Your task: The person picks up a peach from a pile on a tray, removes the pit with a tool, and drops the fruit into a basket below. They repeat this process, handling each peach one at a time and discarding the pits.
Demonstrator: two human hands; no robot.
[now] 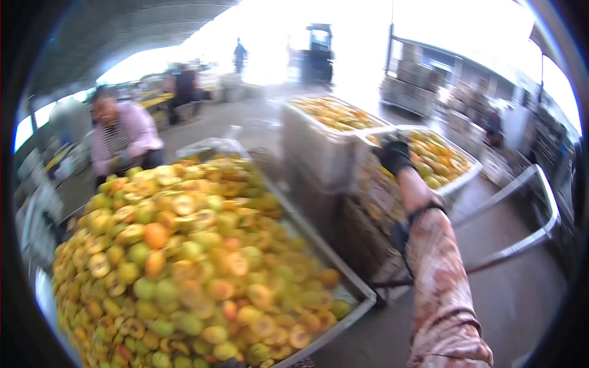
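My right hand (394,153), in a black glove, is stretched out to the near left corner of a white crate (461,180) full of yellow-green and orange fruit. Its fingers bend over the crate's rim, though blur softens their outline. In front of me a large heap of halved and whole fruit (184,251), apricot- or plum-like, fills a metal-rimmed tray table (359,303). Of my left hand (228,364) only a dark gloved bit shows at the bottom edge, by the heap; its fingers are hidden.
Another white crate of fruit (319,144) stands behind and left of the first. A bent metal rail (546,208) is at the right. Across the heap is a person in a pink top (138,132). A forklift-like vehicle (319,55) stands far back.
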